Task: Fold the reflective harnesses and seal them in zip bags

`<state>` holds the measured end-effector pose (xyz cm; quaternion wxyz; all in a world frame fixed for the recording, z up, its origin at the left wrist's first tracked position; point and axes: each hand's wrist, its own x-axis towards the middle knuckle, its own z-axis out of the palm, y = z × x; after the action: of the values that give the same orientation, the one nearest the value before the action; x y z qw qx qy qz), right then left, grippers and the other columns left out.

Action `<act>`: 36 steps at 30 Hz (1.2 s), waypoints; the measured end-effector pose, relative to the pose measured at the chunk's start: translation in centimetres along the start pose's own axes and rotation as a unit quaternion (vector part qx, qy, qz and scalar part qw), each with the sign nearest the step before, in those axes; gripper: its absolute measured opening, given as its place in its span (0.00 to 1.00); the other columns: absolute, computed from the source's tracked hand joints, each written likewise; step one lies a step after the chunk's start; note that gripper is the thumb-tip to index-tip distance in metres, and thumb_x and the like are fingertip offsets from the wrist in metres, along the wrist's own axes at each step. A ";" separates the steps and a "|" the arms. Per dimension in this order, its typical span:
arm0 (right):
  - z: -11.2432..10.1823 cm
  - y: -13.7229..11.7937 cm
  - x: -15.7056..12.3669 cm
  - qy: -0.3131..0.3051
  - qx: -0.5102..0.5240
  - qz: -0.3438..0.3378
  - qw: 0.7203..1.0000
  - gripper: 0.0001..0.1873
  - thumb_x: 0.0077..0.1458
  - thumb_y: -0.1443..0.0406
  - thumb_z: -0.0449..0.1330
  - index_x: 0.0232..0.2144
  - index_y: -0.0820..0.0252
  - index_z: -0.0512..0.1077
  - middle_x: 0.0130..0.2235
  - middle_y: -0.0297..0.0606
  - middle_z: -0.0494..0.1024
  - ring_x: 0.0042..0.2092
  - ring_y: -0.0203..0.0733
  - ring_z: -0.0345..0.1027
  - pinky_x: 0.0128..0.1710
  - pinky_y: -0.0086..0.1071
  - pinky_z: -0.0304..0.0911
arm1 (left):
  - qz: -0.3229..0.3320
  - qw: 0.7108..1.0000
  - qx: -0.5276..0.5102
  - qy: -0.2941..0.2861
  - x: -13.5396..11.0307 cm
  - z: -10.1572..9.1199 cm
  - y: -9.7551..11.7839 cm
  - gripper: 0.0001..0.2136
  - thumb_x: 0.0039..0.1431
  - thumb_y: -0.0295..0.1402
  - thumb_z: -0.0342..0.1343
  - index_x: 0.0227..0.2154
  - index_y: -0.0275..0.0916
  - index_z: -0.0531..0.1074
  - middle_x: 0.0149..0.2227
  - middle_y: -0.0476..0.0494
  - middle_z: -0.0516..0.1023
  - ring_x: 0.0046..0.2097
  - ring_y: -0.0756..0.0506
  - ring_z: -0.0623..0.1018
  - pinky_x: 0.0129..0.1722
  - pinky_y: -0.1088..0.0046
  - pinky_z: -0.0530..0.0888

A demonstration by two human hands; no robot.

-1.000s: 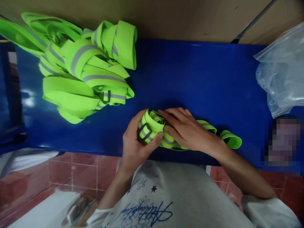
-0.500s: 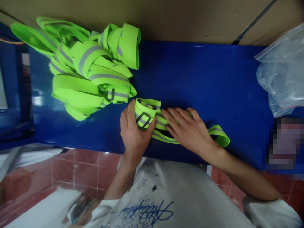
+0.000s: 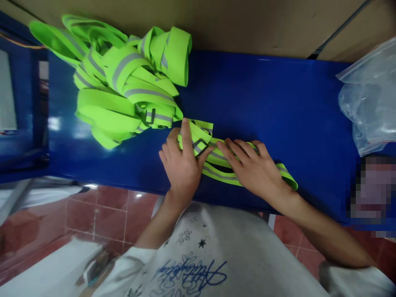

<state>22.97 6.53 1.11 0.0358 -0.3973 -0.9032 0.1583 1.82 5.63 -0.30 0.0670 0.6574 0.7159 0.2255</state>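
Observation:
A neon-yellow reflective strap [image 3: 227, 177] with a grey stripe lies along the front of the table, its right end curling into a loop. Its left end is folded over in layers by a black slide buckle [image 3: 200, 147]. My left hand [image 3: 182, 165] grips this folded end, index finger stretched across the top and thumb beside the buckle. To its right, my right hand [image 3: 252, 165] rests flat on the strap with fingers spread, partly covering it. Left of my hands, a tangled heap of similar reflective straps [image 3: 126, 95] has another black buckle showing.
All this lies on a blue table [image 3: 262, 95] with a brown cardboard surface [image 3: 247, 24] along its back. Clear plastic bags [image 3: 371, 99] sit at the right, above a blurred-out item [image 3: 374, 189]. Below the front edge are red floor tiles [image 3: 111, 210].
My left index finger has moved up over the folded strap end, and the buckle is tilted more. My right hand stays on the strap. The view has shifted slightly.

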 end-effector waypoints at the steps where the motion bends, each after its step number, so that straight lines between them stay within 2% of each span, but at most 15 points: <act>1: -0.1 0.0 0.1 0.004 0.003 0.005 1.000 0.36 0.71 0.70 0.45 0.76 0.59 0.38 0.68 0.54 0.67 0.62 0.60 0.64 0.56 0.59 0.61 | 0.006 1.000 0.006 0.000 0.0 0.0 0.0 0.44 0.60 0.60 0.58 0.71 0.37 0.59 0.64 0.25 0.68 0.61 0.27 0.70 0.64 0.47 0.62; 5: -1.6 -0.3 1.7 0.016 0.017 0.033 0.999 0.32 0.74 0.59 0.45 0.74 0.66 0.48 0.55 0.55 0.78 0.51 0.57 0.70 0.54 0.54 0.61 | 0.013 1.000 -0.010 0.009 0.3 0.0 0.0 0.43 0.58 0.59 0.60 0.70 0.39 0.61 0.63 0.27 0.69 0.62 0.26 0.70 0.64 0.46 0.61; 7: -2.7 -0.4 3.1 0.014 0.025 0.040 0.999 0.32 0.74 0.55 0.47 0.72 0.68 0.54 0.51 0.56 0.79 0.50 0.57 0.71 0.56 0.55 0.60 | 0.018 0.999 -0.041 0.016 0.6 -0.1 -0.1 0.42 0.57 0.59 0.62 0.68 0.40 0.63 0.63 0.29 0.70 0.62 0.28 0.70 0.65 0.47 0.62; 9: -3.4 -0.5 4.8 0.021 0.031 0.031 0.999 0.34 0.72 0.53 0.52 0.70 0.71 0.57 0.57 0.59 0.75 0.55 0.61 0.69 0.58 0.55 0.58 | 0.035 0.996 -0.082 0.022 0.8 -0.2 -0.4 0.41 0.57 0.57 0.64 0.67 0.41 0.63 0.63 0.31 0.70 0.63 0.30 0.70 0.65 0.49 0.63; 12: -3.3 -0.4 6.8 0.027 0.046 -0.006 0.999 0.40 0.68 0.50 0.57 0.69 0.74 0.57 0.68 0.61 0.64 0.64 0.65 0.61 0.62 0.54 0.56 | 0.044 0.987 -0.147 0.037 0.7 -0.1 -1.3 0.39 0.57 0.54 0.65 0.67 0.41 0.62 0.63 0.33 0.70 0.63 0.33 0.70 0.65 0.52 0.65; 16: -2.1 0.1 7.5 0.019 0.081 -0.016 0.996 0.38 0.69 0.48 0.54 0.66 0.73 0.62 0.65 0.59 0.68 0.63 0.63 0.61 0.61 0.53 0.57 | 0.014 0.981 -0.187 0.040 0.6 0.2 -2.1 0.40 0.56 0.51 0.68 0.66 0.43 0.61 0.63 0.35 0.70 0.64 0.34 0.70 0.65 0.53 0.67; 19: -1.7 0.7 7.2 0.018 0.100 -0.030 0.994 0.36 0.69 0.49 0.55 0.67 0.70 0.61 0.65 0.58 0.68 0.65 0.62 0.60 0.62 0.53 0.56 | 0.007 0.979 -0.201 0.036 0.8 -0.1 -2.1 0.39 0.54 0.49 0.70 0.65 0.43 0.63 0.62 0.36 0.71 0.63 0.35 0.71 0.65 0.53 0.67; 22: -1.8 1.3 7.0 0.006 0.107 -0.047 0.993 0.30 0.71 0.56 0.54 0.67 0.69 0.62 0.66 0.55 0.68 0.66 0.60 0.59 0.63 0.51 0.56 | -0.006 0.975 -0.220 0.028 1.2 -0.5 -2.2 0.38 0.53 0.46 0.71 0.64 0.42 0.64 0.61 0.37 0.71 0.63 0.36 0.71 0.67 0.53 0.66; 24: -1.9 1.7 7.1 0.008 0.117 -0.030 0.993 0.25 0.72 0.61 0.51 0.66 0.66 0.64 0.64 0.53 0.70 0.63 0.58 0.62 0.61 0.51 0.58 | -0.004 0.972 -0.236 0.020 1.3 -0.6 -2.5 0.38 0.54 0.45 0.71 0.64 0.42 0.63 0.62 0.37 0.70 0.64 0.35 0.70 0.68 0.53 0.65; 28: -2.2 1.8 7.9 0.031 0.199 0.029 0.979 0.24 0.71 0.64 0.51 0.66 0.62 0.64 0.59 0.51 0.74 0.55 0.52 0.70 0.55 0.45 0.64 | -0.001 0.962 -0.274 0.026 1.1 -0.3 -3.2 0.38 0.55 0.48 0.69 0.65 0.44 0.61 0.63 0.37 0.68 0.64 0.36 0.70 0.66 0.53 0.67; 30: -2.2 1.6 8.4 0.035 0.248 0.048 0.967 0.21 0.70 0.65 0.53 0.61 0.63 0.69 0.54 0.48 0.76 0.50 0.47 0.72 0.51 0.40 0.65 | -0.005 0.957 -0.287 0.029 1.0 -0.2 -3.3 0.38 0.56 0.49 0.68 0.65 0.45 0.60 0.63 0.37 0.67 0.63 0.36 0.71 0.64 0.54 0.70; 32: -2.3 1.5 8.7 0.037 0.280 0.067 0.957 0.14 0.68 0.66 0.55 0.51 0.62 0.75 0.47 0.44 0.79 0.45 0.43 0.73 0.47 0.35 0.64 | -0.004 0.957 -0.289 0.029 1.0 -0.1 -3.3 0.39 0.55 0.49 0.68 0.65 0.45 0.60 0.62 0.37 0.67 0.63 0.36 0.71 0.64 0.54 0.71; 34: -2.4 1.5 8.9 0.045 0.298 0.085 0.950 0.10 0.67 0.68 0.55 0.43 0.61 0.76 0.42 0.40 0.79 0.42 0.41 0.72 0.44 0.33 0.62 | 0.002 0.958 -0.284 0.030 1.0 -0.2 -3.3 0.39 0.54 0.50 0.68 0.64 0.45 0.60 0.62 0.38 0.67 0.64 0.36 0.71 0.65 0.53 0.70; 36: -2.8 1.7 9.1 0.056 0.311 0.100 0.943 0.09 0.67 0.68 0.54 0.40 0.61 0.75 0.39 0.38 0.79 0.40 0.39 0.71 0.42 0.32 0.60 | 0.010 0.957 -0.288 0.034 1.1 -0.3 -3.2 0.38 0.54 0.50 0.68 0.64 0.45 0.61 0.61 0.38 0.68 0.64 0.35 0.70 0.65 0.52 0.69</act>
<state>18.48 14.92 2.69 0.1916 -0.4632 -0.7610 0.4118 -1.36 6.48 -1.17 0.2268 0.6097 0.6158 0.4445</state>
